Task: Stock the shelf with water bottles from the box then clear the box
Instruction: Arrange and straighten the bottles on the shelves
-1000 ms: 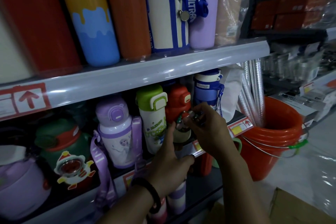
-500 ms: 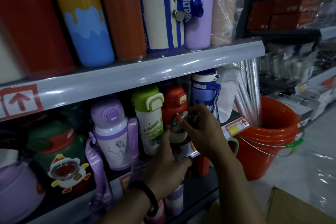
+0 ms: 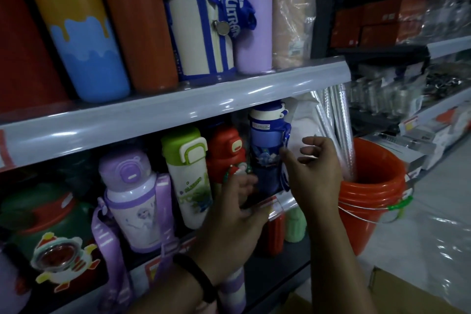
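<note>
Shelf (image 3: 178, 107) above the orange bucket (image 3: 369, 211) carries our blue bottle (image 3: 265, 158) beside the red one (image 3: 225, 153), both hands, left (image 3: 229, 214) and right (image 3: 313, 173), spread with nothing in grip, so we risk snagging its strap and toppling it.

The right hand (image 3: 309, 176) is off the red bottle (image 3: 225, 158) now and sits further right, fingers spread and curled loosely in front of the blue bottle (image 3: 266, 145), its fingertips just beside the strap. The left hand (image 3: 234, 214) no longer cups the red bottle's base; its fingers are open, hovering close below the bottle's charm, over the shelf edge (image 3: 272, 205)
</note>
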Motion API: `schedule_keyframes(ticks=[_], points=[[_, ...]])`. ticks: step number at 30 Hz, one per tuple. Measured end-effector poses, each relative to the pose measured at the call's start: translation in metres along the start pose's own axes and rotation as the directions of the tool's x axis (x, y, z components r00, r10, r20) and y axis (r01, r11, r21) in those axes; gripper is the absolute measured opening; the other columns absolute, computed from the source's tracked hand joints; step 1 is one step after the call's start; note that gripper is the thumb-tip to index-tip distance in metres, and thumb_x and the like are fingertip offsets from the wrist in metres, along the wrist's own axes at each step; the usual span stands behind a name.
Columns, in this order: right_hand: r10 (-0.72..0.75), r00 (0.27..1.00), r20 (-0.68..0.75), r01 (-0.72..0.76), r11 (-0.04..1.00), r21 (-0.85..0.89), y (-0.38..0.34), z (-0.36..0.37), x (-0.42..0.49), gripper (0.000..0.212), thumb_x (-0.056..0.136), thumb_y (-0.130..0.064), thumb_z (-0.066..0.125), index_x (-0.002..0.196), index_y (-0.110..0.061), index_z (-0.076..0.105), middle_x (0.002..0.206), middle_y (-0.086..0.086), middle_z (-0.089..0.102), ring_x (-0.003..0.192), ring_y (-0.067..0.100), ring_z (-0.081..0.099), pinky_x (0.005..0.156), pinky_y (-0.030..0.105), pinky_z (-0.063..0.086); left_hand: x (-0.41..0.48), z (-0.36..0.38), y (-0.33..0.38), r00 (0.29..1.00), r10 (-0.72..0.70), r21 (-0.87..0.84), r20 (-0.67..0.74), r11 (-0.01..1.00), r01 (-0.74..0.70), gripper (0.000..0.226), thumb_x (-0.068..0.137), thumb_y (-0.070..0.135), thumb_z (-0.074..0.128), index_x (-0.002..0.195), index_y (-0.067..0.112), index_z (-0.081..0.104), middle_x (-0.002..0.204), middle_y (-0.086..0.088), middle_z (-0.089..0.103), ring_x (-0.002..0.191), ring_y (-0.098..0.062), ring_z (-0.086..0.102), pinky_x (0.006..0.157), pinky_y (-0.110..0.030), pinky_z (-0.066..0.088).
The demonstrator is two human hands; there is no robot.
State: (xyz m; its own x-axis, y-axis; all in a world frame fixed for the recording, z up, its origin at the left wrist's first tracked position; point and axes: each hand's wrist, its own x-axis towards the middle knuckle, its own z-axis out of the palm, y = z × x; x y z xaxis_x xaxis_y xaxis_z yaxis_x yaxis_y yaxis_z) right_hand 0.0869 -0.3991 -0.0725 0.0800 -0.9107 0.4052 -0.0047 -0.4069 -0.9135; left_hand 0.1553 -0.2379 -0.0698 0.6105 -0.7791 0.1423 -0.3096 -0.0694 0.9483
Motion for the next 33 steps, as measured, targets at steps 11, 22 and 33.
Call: schedule_keyframes(ticks=[11,22,33], points=[[0.053,0.995,0.090,-0.056,0.998,0.027,-0.002,0.011,0.004,0.036,0.081,-0.027,0.083,0.111,-0.028,0.063,0.100,-0.003,0.070,0.083,0.014,0.072,0.074,0.048,0.063,0.059,0.013,0.065,0.988,0.101,0.133,0.120,0.984,-0.116,0.079,0.089,-0.010,0.057,0.132,0.046,0.023,0.106,0.019,0.059,0.090,-0.011,0.066,0.069,-0.029,0.057],[0.066,0.992,0.112,-0.070,0.997,0.029,-0.013,0.022,-0.004,0.043,0.084,-0.029,0.071,0.125,-0.032,0.060,0.110,-0.004,0.068,0.088,0.015,0.071,0.080,0.047,0.062,0.088,0.025,0.076,0.995,-0.085,0.080,-0.051,0.993,0.088,0.092,0.058,0.015,0.053,0.143,0.029,0.022,0.123,-0.009,0.060,0.106,-0.032,0.066,0.093,-0.055,0.058],[0.111,0.968,0.223,-0.141,0.983,0.121,-0.023,0.009,-0.006,0.060,0.072,-0.040,0.068,0.132,-0.032,0.062,0.114,-0.007,0.071,0.099,0.016,0.071,0.083,0.053,0.062,0.084,0.041,0.081,0.992,-0.119,0.039,-0.047,0.992,0.120,0.093,0.066,0.010,0.062,0.139,0.048,0.019,0.119,-0.008,0.059,0.099,-0.030,0.067,0.089,-0.055,0.060]])
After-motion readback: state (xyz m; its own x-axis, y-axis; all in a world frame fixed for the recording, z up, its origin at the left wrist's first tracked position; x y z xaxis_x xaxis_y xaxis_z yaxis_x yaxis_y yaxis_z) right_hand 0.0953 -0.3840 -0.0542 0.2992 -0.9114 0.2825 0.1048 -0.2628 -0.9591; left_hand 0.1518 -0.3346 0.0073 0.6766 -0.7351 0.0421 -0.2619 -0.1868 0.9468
